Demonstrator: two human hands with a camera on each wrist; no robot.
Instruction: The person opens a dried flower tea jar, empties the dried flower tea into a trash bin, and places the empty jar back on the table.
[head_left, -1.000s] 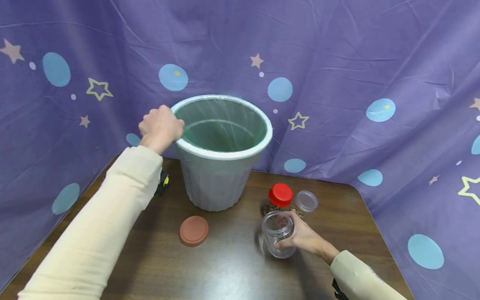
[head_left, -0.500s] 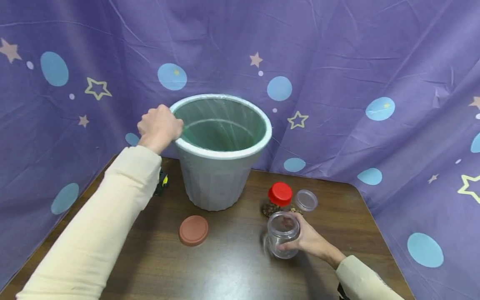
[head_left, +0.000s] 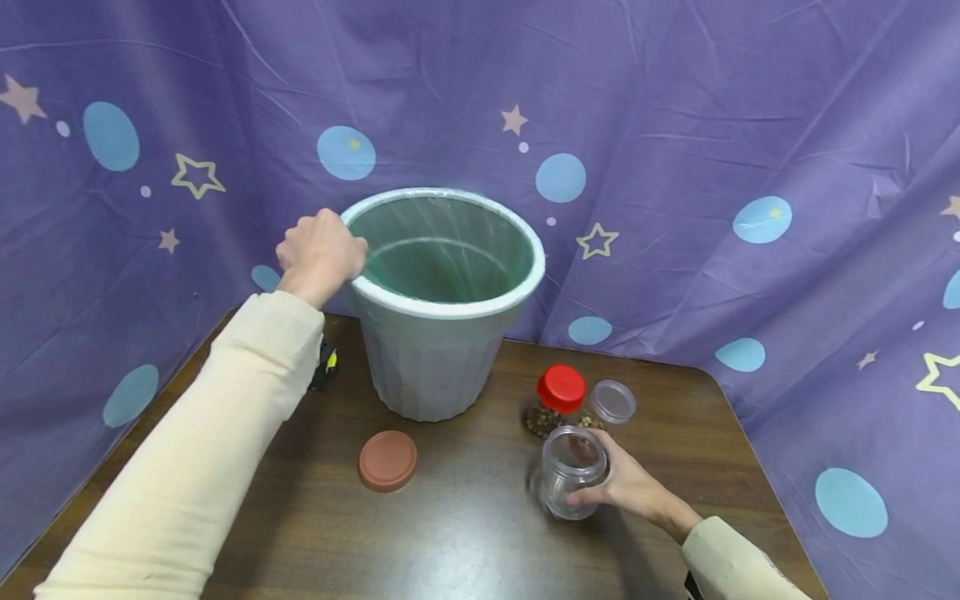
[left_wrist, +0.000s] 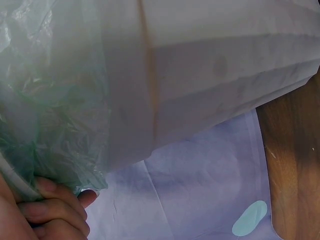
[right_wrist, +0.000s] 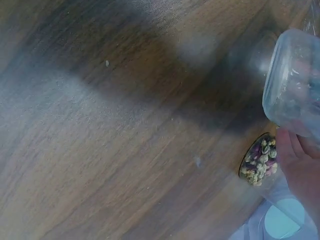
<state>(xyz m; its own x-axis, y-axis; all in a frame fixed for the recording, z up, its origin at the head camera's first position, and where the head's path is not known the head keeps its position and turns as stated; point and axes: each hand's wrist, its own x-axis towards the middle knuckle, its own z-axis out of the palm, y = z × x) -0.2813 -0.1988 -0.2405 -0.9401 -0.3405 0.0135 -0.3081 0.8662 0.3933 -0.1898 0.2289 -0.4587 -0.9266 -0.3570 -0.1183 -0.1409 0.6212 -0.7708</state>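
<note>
My left hand [head_left: 318,258] grips the left rim of a pale grey-green trash bin [head_left: 427,367] at the back of the table. In the left wrist view, its curled fingers hold the rim together with a thin green plastic liner [left_wrist: 65,135]. At right, my right hand [head_left: 637,487] grasps a clear jar [head_left: 561,492] from its right side. The jar has no lid, and I see nothing inside it. In the right wrist view the jar's base [right_wrist: 280,85] is tilted up off the wood; part of the hand is cut off.
Behind the clear jar stands a red-lidded jar [head_left: 562,388] with dried brown bits. Dried flower buds [right_wrist: 260,162] show beside my right hand. A clear lid [head_left: 613,402] and a pinkish-brown lid [head_left: 387,461] lie on the table. A purple curtain [head_left: 675,208] hangs behind.
My right hand has shifted slightly to the right with the clear jar, uncovering more of the dried bits behind it. My left hand stays on the bin's rim.
</note>
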